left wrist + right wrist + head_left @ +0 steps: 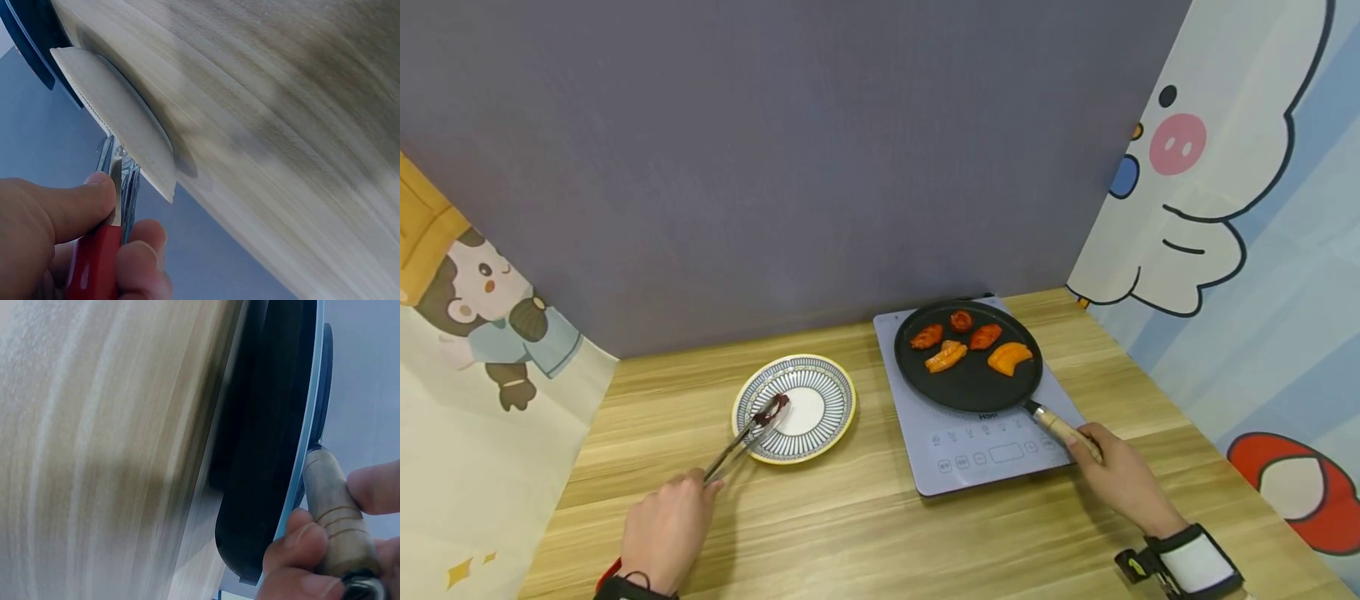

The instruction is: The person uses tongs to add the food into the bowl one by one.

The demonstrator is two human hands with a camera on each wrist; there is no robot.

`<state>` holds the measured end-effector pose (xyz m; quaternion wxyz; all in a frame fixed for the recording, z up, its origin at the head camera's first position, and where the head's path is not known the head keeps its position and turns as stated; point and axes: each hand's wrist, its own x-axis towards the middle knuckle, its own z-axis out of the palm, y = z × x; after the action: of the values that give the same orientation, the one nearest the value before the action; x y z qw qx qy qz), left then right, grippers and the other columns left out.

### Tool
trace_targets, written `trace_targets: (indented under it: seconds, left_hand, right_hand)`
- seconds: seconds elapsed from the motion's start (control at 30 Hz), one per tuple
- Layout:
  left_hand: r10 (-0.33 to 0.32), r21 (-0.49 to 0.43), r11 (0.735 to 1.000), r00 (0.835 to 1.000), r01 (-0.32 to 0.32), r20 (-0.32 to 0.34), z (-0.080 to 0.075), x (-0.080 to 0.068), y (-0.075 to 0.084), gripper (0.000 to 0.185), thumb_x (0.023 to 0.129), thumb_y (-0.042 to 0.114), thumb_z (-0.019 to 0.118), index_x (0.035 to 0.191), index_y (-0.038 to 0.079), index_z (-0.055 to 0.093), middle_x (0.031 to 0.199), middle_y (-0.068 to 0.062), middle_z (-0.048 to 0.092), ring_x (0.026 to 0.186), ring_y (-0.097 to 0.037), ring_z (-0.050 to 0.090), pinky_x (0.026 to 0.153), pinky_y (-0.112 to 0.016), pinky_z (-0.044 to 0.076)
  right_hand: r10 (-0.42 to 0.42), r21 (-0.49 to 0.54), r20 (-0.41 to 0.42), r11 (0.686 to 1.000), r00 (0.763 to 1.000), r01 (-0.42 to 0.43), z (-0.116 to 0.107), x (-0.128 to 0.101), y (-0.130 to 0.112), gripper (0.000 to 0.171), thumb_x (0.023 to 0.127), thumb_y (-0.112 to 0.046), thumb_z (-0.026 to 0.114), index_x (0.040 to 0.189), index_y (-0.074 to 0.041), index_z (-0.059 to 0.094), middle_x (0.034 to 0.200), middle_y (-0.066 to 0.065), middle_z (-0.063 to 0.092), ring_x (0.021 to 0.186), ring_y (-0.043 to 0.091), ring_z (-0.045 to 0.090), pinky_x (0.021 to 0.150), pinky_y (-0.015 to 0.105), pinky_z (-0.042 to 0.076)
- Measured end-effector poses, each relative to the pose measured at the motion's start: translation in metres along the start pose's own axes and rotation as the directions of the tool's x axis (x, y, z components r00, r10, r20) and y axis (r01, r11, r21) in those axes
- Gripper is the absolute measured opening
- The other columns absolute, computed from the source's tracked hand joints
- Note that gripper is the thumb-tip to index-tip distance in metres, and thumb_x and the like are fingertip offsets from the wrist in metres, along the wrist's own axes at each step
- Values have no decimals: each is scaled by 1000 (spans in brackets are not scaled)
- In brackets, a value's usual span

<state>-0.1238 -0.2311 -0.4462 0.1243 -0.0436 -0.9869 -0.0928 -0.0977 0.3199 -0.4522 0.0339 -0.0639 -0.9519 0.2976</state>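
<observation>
The left hand point(664, 530) pinches a pair of tongs point(741, 440) between thumb and fingers; their tips hold a dark piece of food point(772, 408) over the striped plate point(829, 414), left of the cooker point(992, 454). The right hand point(1116, 473) is curled round the wooden handle point(1060, 427) of the black pan point(970, 383), which sits on the cooker with five orange-red pieces point(970, 342) at its far side.
</observation>
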Motion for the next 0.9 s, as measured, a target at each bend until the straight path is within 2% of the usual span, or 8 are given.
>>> trace_targets:
  seconds: [0.33,0.5,0.7,0.9]
  left_hand:
    - [-6,-7,1000,998,7,63,0,3,2,27,89,27,68,76,5,62,61,-12,60,48,-35,55,39,-45,35]
    - [10,-17,1000,999,-10,42,2,4,4,25,89,27,67,74,9,60,59,-8,58,46,-32,53,39,-43,32]
    - [53,-15,998,999,-53,5,4,3,7,29,88,27,69,68,12,54,53,0,47,40,-21,42,37,-37,27]
    - [84,-16,996,995,-85,-49,5,3,8,28,87,27,70,68,12,55,54,1,48,39,-21,41,36,-38,26]
  right_hand:
    - [-5,5,-1,1000,1000,5,0,0,0,45,101,-40,44,117,1,54,71,5,48,55,15,40,48,29,32]
    - [-5,7,-4,1000,1000,5,-1,-1,-2,45,101,-40,44,116,1,54,71,5,48,55,15,41,48,29,32]
    - [-8,10,-11,1000,1000,8,-2,-1,-4,43,101,-38,44,113,1,55,70,4,46,55,15,41,49,29,32]
    - [-5,6,-13,1000,1000,5,-1,-1,-4,43,101,-39,44,113,1,55,70,4,47,55,15,41,48,29,32]
